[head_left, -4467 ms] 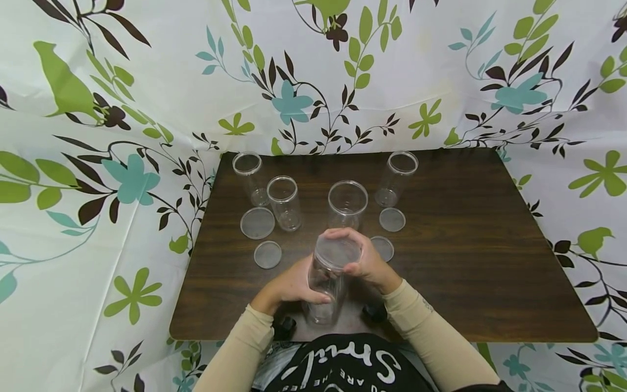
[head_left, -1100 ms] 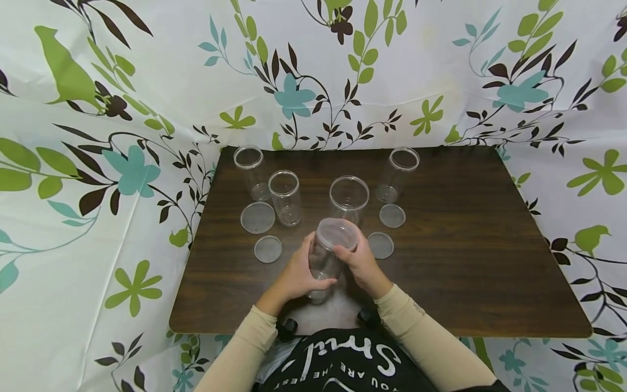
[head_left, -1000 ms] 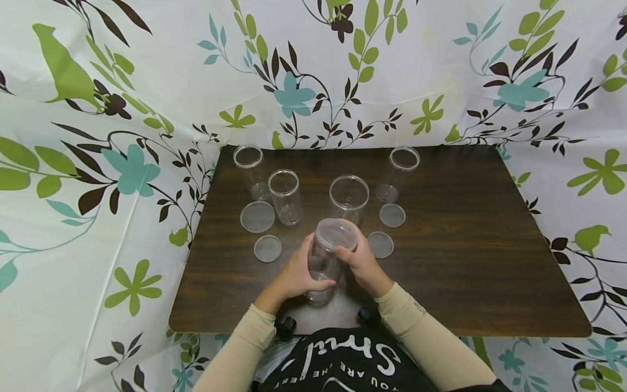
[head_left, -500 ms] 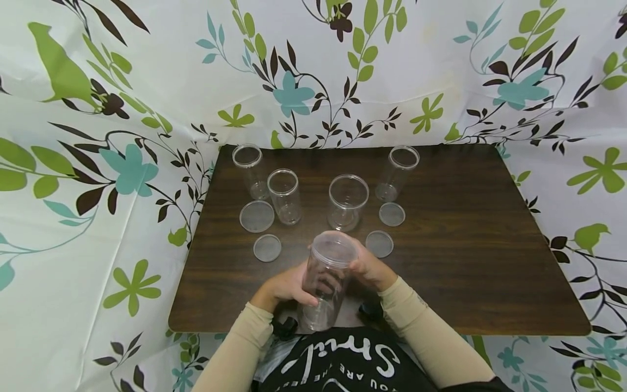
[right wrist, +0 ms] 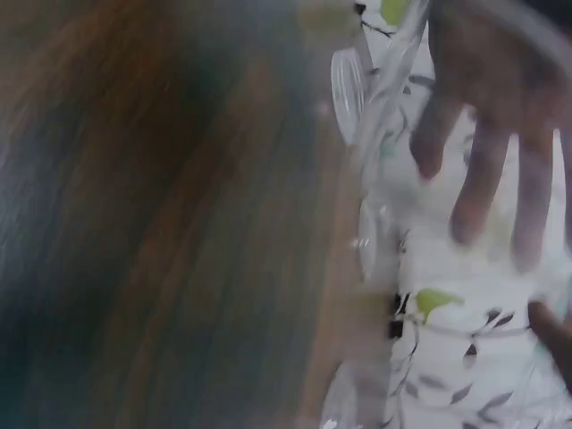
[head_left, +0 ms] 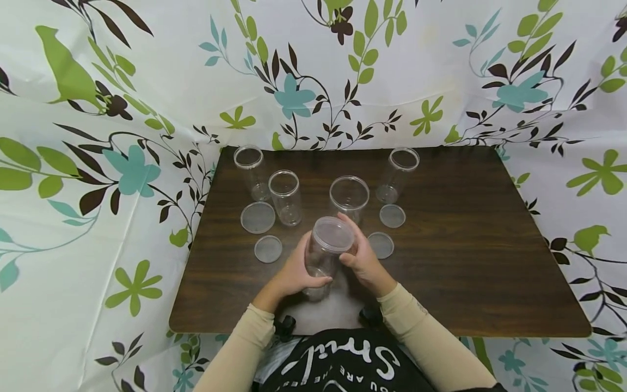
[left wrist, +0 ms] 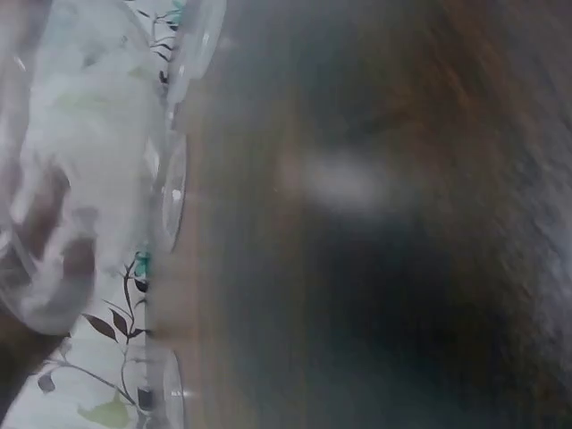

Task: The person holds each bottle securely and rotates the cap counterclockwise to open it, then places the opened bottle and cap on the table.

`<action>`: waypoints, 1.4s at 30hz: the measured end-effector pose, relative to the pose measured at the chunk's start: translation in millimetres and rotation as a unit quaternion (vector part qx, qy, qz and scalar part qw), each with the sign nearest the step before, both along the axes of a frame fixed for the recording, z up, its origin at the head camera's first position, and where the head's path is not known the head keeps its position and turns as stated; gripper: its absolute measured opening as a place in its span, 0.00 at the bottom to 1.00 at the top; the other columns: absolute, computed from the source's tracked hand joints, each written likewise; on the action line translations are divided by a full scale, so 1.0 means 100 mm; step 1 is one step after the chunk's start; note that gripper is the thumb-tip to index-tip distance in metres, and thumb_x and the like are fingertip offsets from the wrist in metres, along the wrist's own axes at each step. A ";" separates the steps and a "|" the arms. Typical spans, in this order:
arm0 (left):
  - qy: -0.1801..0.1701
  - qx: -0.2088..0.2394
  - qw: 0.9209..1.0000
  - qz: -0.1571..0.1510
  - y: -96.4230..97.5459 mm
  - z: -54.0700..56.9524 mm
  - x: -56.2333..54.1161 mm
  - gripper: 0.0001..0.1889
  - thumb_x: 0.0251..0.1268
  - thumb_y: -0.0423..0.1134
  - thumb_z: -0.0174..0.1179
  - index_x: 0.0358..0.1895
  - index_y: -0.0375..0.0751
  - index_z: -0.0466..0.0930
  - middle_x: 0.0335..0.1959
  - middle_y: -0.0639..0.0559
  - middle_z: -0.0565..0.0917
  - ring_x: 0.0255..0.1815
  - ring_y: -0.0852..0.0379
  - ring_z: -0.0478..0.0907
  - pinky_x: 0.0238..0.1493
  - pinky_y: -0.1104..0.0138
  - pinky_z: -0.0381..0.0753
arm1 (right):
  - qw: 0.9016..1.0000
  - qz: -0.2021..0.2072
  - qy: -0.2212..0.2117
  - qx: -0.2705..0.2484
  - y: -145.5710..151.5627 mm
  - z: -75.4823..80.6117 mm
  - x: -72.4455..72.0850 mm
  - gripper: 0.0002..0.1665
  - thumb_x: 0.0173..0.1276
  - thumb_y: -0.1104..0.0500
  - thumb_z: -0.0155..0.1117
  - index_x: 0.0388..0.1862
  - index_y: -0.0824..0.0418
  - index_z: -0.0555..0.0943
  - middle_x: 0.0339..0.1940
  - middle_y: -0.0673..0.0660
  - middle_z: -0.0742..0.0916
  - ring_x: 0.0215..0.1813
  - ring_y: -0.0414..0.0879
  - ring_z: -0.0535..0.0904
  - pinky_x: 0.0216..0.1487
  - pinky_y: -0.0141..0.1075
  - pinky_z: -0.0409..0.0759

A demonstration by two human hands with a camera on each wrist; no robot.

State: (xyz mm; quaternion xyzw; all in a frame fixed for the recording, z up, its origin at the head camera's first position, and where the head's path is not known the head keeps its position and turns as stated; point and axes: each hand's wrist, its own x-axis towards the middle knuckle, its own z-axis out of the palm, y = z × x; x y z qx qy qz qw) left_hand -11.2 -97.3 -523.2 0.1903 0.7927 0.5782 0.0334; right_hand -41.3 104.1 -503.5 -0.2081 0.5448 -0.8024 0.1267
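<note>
A tall clear plastic jar (head_left: 320, 264) with a translucent lid (head_left: 333, 233) on its top is held up before the person's chest, over the table's front. My left hand (head_left: 296, 272) grips the jar's body from the left, thumb across the near side. My right hand (head_left: 364, 261) holds the upper right side just below the lid, thumb in front and fingers behind. Through the clear wall, the left hand's fingers (right wrist: 483, 170) show in the right wrist view. The left wrist view is blurred, with the jar (left wrist: 80, 161) along its left edge.
Lidless clear jars (head_left: 285, 198) stand at the back left, with a wide jar (head_left: 349, 196) and another tall jar (head_left: 398, 174) farther right. Loose lids (head_left: 268, 249) lie flat in front of them. The brown table (head_left: 465, 261) meets a patterned curtain (head_left: 171, 65) behind.
Half a second ago the jar was lower and nearer the chest; it has since moved up and forward. The right hand's fingers have shifted beside the lid. The other jars have stayed put.
</note>
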 end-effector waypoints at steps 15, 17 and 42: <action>0.043 -0.071 0.996 0.025 -0.05 0.05 0.05 0.59 0.37 0.45 0.84 0.76 0.42 0.57 0.63 0.45 0.78 0.60 0.52 0.77 0.61 0.54 0.76 | 0.997 -0.063 0.033 0.041 -0.12 0.09 0.05 0.61 0.53 0.38 0.81 0.71 0.75 0.64 0.63 0.57 0.81 0.60 0.45 0.78 0.61 0.34 0.75; 0.015 -0.048 0.999 -0.008 -0.07 0.06 0.06 0.59 0.39 0.44 0.84 0.77 0.42 0.56 0.65 0.45 0.76 0.62 0.52 0.75 0.64 0.55 0.74 | 0.998 -0.032 0.039 0.036 -0.09 0.10 0.04 0.61 0.54 0.38 0.80 0.71 0.75 0.64 0.62 0.54 0.82 0.61 0.44 0.78 0.62 0.34 0.75; -0.061 0.068 0.993 -0.074 0.00 0.04 0.04 0.56 0.46 0.32 0.79 0.77 0.39 0.51 0.67 0.40 0.71 0.64 0.46 0.74 0.67 0.56 0.70 | 0.993 0.106 0.013 -0.051 0.18 -0.10 -0.09 0.69 0.62 0.30 0.68 0.81 0.69 0.43 0.70 0.56 0.75 0.70 0.46 0.72 0.68 0.37 0.70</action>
